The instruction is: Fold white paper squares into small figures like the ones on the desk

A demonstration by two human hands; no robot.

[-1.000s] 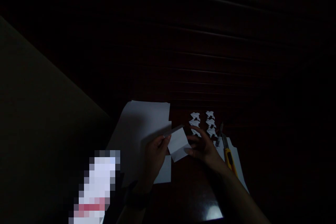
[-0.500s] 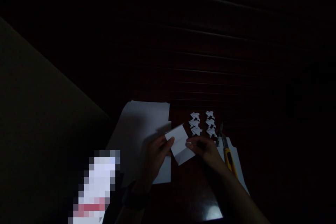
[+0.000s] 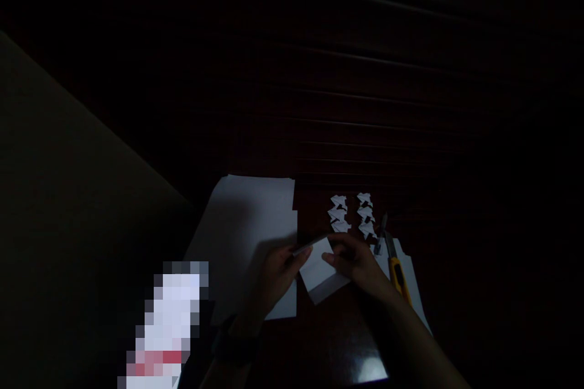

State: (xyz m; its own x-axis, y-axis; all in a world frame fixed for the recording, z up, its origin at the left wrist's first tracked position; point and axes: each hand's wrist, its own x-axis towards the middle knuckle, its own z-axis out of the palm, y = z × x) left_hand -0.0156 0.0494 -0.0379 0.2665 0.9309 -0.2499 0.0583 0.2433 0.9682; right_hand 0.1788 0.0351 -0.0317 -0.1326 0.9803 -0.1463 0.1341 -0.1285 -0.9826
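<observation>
One view only, head cam, v. dark. Step in hand, as I judge it: folding a sm. white sheet (image 3: 317,270), prob. setting or pressing a crease nr its upper edge. It's held tilted, roughly centre of the work area, over the counter (image 3: 328,340); can't tell if its low corner touches down. A fold line runs across the lower part, w/ a greyer strip below it.

L hand (image 3: 283,270) pinches the upper L edge, thumb in front, fingers mostly behind. R hand (image 3: 358,260) grips the upper R side, thumb flat on the face, other fingers at/behind the top edge. Thumbs close tog. but apart.

Next move, my guess: calls for lining the edges up, then a firm thumb run along the fold w/ the other hand keeping it from slipping.

Also around: stack of white paper (image 3: 249,219) to the L, L forearm over its nr part. Six sm. folded paper pcs (image 3: 338,214) in 2 columns just beyond the R hand; nearest ones could get knocked. Yellow cutter (image 3: 400,279) lies on more paper (image 3: 417,276) by the R forearm, blade end pointing away; a dark pointed tool (image 3: 384,220) is beside it, type unclear. Both risky if the R elbow swings out. Pixelated patch (image 3: 171,322) low L, contents unreadable. Poor light's the main hindrance.
</observation>
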